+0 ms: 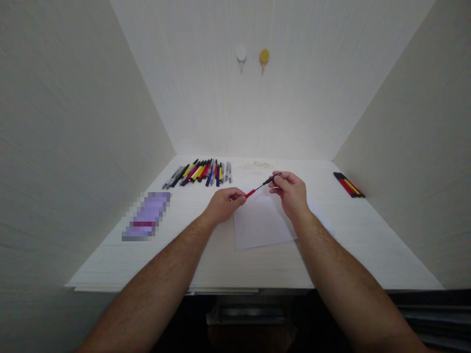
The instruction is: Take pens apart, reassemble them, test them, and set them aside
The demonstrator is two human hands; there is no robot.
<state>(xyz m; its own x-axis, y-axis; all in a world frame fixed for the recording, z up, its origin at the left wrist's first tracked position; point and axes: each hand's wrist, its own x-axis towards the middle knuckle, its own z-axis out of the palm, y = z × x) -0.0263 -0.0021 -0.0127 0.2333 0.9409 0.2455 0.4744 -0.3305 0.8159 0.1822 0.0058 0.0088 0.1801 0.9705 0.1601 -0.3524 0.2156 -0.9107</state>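
Note:
My left hand (227,202) is closed, pinching a red pen barrel (250,193) at its lower end. Between thumb and fingers, my right hand (292,193) grips the black upper part of the pen (271,178). A thin refill (259,187) spans the gap between the black part and the red barrel, so the two pieces are apart but lined up on a slant. Both hands are above sheets of white paper (261,228) on the white table (206,264). My fingers partly hide the pen pieces.
Several pens (200,172) in black, yellow, red, blue and clear lie in a row at the back left. A bundle of red, yellow and black pens (349,185) lies by the right wall. A blurred purple item (150,211) is at left. Two hooks (264,56) hang on the back wall.

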